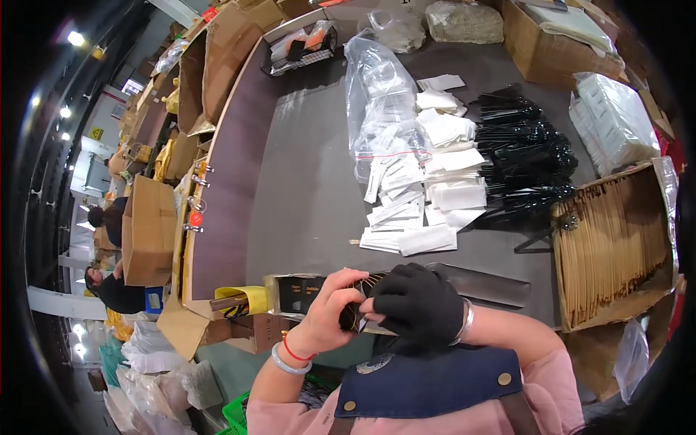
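Observation:
Close to my body, at the near edge of the table, both hands meet around a small black item with thin gold lines (351,317). My left hand (328,308), bare with a red cord and pale bangle at the wrist, is closed around it. My right hand (419,304), in a black fingerless glove, has its fingers bent onto the same item from the other side and covers much of it. Its exact kind is hidden. Left of my hands lies a black box with gold print (296,295). A long flat black sleeve (486,286) lies to the right.
White paper slips (428,206) lie in piles mid-table beside a clear plastic bag (380,87). Bundles of glossy black wrapped items (522,156) lie further right. A carton of upright brown pieces (612,246) stands at the right. A wire basket (301,49) sits far left.

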Demonstrator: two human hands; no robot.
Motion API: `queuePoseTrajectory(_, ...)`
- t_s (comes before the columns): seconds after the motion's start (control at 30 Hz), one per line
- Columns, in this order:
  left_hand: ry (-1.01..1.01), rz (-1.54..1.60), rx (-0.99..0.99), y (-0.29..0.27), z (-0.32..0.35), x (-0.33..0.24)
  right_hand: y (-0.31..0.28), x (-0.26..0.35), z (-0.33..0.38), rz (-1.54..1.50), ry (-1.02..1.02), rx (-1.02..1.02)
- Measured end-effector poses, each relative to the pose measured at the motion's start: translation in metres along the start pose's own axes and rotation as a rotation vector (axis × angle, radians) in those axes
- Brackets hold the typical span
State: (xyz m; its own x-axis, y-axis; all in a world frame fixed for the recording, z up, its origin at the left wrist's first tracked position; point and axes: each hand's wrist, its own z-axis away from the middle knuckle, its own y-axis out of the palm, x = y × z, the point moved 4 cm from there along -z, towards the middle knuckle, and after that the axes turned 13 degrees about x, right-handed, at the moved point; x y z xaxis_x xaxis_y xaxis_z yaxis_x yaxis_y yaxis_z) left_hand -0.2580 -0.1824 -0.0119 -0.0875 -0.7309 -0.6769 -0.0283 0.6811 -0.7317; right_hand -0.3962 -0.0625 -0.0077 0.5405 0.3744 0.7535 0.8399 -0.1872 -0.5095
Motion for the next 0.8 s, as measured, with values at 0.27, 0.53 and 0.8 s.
queuePoseTrajectory(0.27, -0.013, 0.144, -0.047, -0.004, 0.019, -0.002, 0.011, 0.014, -0.024, 0.088, 0.105, 0.283)
queuePoseTrajectory(0.53, 0.028, 0.213, -0.006, 0.002, 0.007, -0.004, 0.01, 0.014, -0.029, 0.122, 0.275, 0.636)
queuePoseTrajectory(0.8, -0.049, 0.344, 0.092, 0.003, 0.003, -0.003, -0.002, 0.012, -0.016, 0.057, 0.197, 0.506)
